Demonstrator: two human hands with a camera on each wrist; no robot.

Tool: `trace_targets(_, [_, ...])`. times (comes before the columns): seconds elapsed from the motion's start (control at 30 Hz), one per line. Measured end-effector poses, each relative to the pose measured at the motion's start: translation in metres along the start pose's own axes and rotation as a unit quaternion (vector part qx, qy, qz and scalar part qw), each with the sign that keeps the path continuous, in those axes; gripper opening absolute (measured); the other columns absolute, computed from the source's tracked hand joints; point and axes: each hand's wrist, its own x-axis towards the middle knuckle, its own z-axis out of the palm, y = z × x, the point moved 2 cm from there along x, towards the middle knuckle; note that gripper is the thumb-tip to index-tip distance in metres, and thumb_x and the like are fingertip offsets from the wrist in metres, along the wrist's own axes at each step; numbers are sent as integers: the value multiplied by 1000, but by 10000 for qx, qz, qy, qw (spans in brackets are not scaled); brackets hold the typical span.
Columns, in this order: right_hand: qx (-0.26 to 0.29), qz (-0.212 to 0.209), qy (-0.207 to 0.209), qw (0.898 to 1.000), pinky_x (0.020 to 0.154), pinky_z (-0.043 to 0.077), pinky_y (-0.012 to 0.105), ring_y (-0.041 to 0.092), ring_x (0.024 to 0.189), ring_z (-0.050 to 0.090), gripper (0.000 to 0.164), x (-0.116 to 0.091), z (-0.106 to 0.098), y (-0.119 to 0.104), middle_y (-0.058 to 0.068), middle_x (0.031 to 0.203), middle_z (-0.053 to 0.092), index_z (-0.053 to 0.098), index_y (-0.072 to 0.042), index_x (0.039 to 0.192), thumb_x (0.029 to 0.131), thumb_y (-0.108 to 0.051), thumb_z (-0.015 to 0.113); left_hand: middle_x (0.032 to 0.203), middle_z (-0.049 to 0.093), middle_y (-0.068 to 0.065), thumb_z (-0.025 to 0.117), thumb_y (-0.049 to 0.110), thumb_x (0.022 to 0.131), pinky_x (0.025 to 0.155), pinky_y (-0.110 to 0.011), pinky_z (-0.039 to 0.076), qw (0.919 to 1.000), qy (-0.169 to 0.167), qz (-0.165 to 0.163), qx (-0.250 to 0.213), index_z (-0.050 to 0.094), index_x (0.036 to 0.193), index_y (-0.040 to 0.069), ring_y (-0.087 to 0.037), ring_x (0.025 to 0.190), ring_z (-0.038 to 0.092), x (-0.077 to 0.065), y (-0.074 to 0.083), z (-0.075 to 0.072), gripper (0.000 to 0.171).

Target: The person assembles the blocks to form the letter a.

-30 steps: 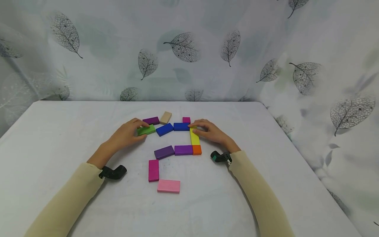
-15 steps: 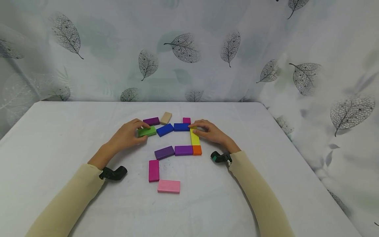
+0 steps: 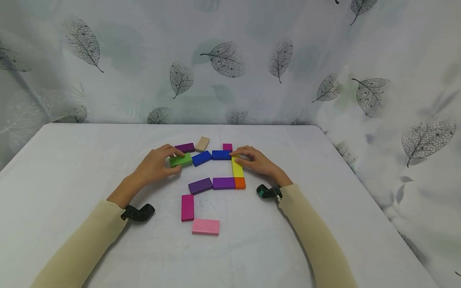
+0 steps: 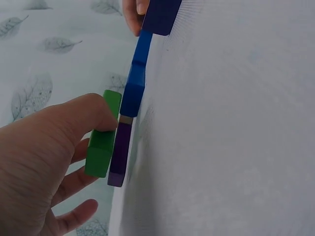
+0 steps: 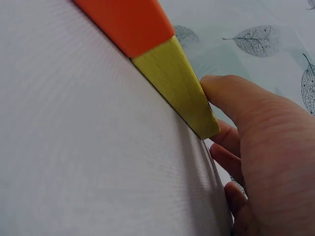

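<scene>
My left hand (image 3: 155, 163) pinches a green block (image 3: 181, 160) between thumb and fingers; its right end comes right up to a tilted blue block (image 3: 202, 158). In the left wrist view the green block (image 4: 103, 140) shows beside a purple block (image 4: 119, 155), with the thumb over its near side. My right hand (image 3: 257, 161) holds the far end of a yellow block (image 3: 237, 168), thumb at its side and index finger at the corner by a second blue block (image 3: 221, 155). An orange block (image 5: 133, 24) meets the yellow block's near end.
Behind the row lie a dark purple block (image 3: 185, 148), a beige block (image 3: 202, 144) and a small magenta block (image 3: 227, 147). Nearer are two purple blocks (image 3: 223, 183), a magenta block (image 3: 187, 208) and a pink block (image 3: 205, 227) on the white tablecloth (image 3: 252, 248). A leaf-patterned curtain hangs behind.
My left hand has slid the green block slightly right, closing the gap to the tilted blue block, which sits a little further right. My right hand stays at the yellow block.
</scene>
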Motion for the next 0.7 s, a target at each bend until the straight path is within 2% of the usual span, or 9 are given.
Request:
trace_targets(0.33, [-128, 96, 14, 9999, 115, 24, 52, 25, 136, 38, 33, -1, 0, 1, 6, 140, 51, 63, -16, 131, 98, -23, 59, 108, 64, -11, 76, 12, 80, 91, -54, 44, 9996, 83, 248, 86, 67, 111, 7, -28, 98, 61, -2, 11, -3, 33])
trace_targets(0.57, [-52, 90, 27, 9999, 114, 23, 53, 28, 135, 37, 34, -1, 0, 0, 10, 140, 50, 62, -12, 132, 98, -20, 59, 110, 64, -11, 77, 11, 79, 92, -54, 45, 9990, 104, 419, 116, 68, 111, 8, -28, 99, 61, 0, 19, -2, 33])
trace_targets(0.7, [-59, 152, -18, 9999, 115, 21, 55, 32, 137, 34, 35, -3, 0, -10, 15, 142, 48, 60, -6, 133, 99, -17, 57, 111, 64, -10, 77, 11, 80, 92, -52, 43, 9991, 42, 405, 151, 68, 111, 9, -26, 98, 61, 1, 22, -1, 33])
